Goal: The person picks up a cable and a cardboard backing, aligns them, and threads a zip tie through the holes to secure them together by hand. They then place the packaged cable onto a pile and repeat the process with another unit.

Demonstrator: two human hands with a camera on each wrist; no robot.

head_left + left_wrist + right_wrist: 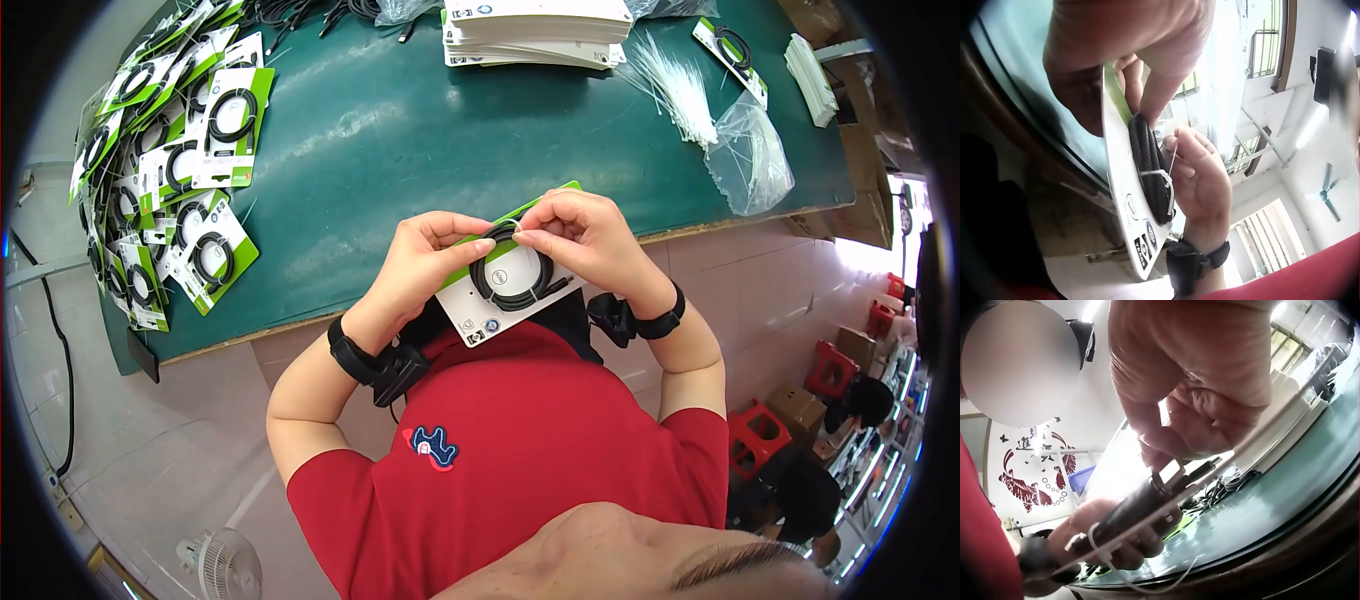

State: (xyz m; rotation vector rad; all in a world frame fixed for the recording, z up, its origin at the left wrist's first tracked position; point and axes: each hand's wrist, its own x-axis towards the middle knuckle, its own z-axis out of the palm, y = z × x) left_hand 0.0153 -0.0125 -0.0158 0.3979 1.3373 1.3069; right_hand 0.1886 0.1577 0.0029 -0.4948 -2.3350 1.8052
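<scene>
A white and green card (456, 308) with a coiled black cable (512, 302) on its face is held near the table's edge. My left hand (425, 260) grips the card's upper left edge, fingertips at the top of the coil. Across the coil from it, my right hand (590, 237) pinches a thin white cable tie (514, 226) at the coil's top, thumb and forefinger together. In the left wrist view another white cable tie (1155, 173) goes around the coil lower down, its tail sticking out. A metal plug (1169, 471) shows under the right hand in the right wrist view.
Many carded cables (232, 115) lie heaped on the left of the green table (370, 130). At the back stands a stack of white cards (535, 40). Loose cable ties (670, 95), a plastic bag (752, 160) and one carded cable (733, 48) lie to the right.
</scene>
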